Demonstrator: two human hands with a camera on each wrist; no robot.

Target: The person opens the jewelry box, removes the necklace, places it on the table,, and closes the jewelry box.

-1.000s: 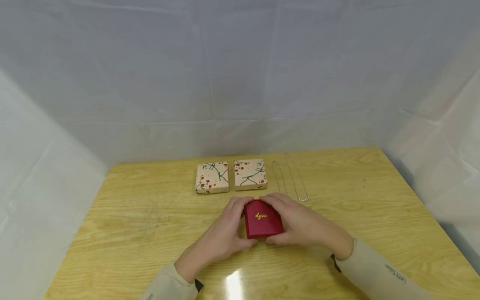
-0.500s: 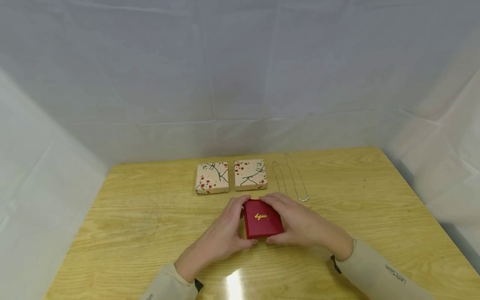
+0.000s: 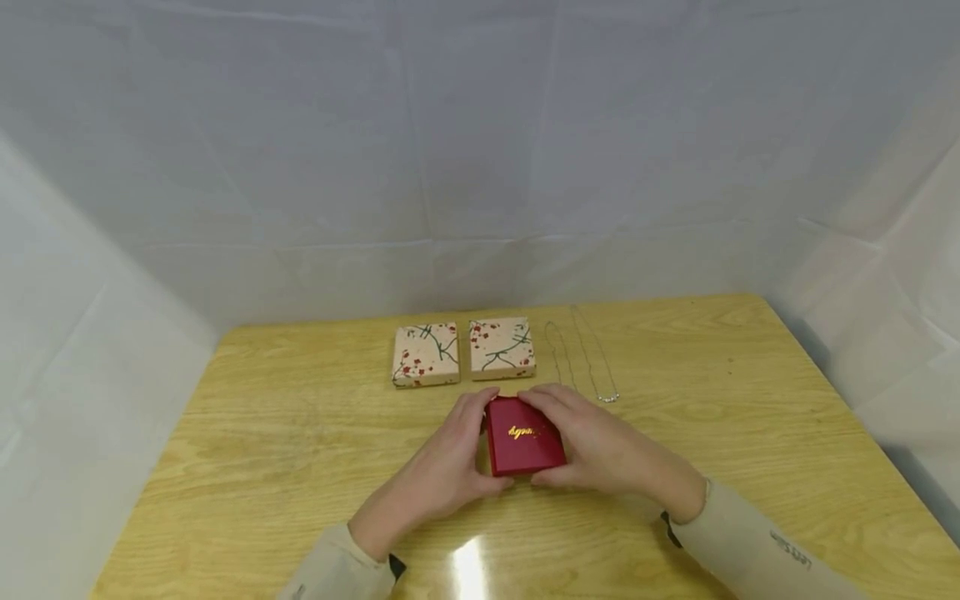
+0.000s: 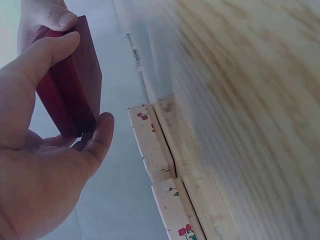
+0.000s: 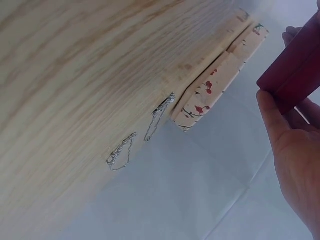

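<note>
Case (image 3: 525,457), red with gold lettering on top, is held between both hands, and in the wrist views it looks raised off the table (image 3: 300,454). The left hand (image 3: 448,462) curls round its left end, thumb on the near side and fingers at the far edge, opened about as wide as the case is deep; the right hand (image 3: 603,442) grips the right end the same way. A seam runs along the side of the case in the left wrist view, so I would judge that an even, light pinch from both sides, with the case kept level, serves this hold best; squeezing harder at one end could skew it. Mind what lies beyond the case: one flowered box (image 3: 426,356) is past it to the left, another flowered box (image 3: 502,348) almost straight past it, and the table's back edge runs behind both, near the curtain (image 3: 487,167). Past the case to the right, just beyond the right fingers, lie a plainer-looking chain (image 5: 164,105) and a beaded necklace (image 3: 607,399); a sweep that way might snag them. The easier room for moving seems to be left of the case or on its near side.
</note>
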